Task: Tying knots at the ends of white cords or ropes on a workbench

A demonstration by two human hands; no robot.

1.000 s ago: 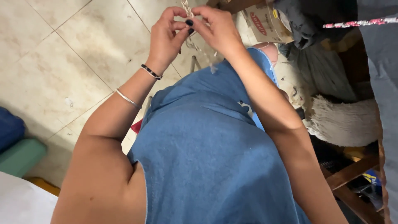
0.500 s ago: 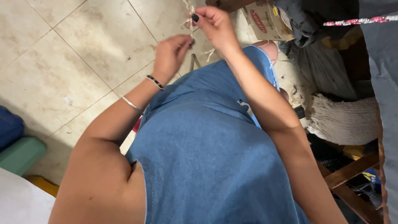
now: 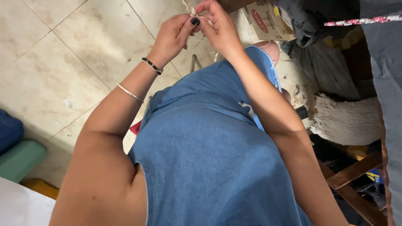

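My left hand (image 3: 172, 35) and my right hand (image 3: 217, 26) meet at the top of the head view, above my denim-covered lap. Both pinch a thin, pale twisted cord (image 3: 189, 8) that runs up out of the frame. The fingertips of the two hands touch around the cord. A dark bracelet and a thin silver bangle sit on my left forearm. How far the cord extends is hidden by the top edge.
Beige floor tiles (image 3: 83, 54) lie to the left. A cardboard box (image 3: 264, 19) and dark cloth are at the top right. A bundle of off-white yarn (image 3: 345, 119) lies at right near wooden bars (image 3: 356, 171). A green and blue cushion (image 3: 16, 155) sits at left.
My left hand dropped away from the cord half a second ago and has risen back to meet my right hand on it.
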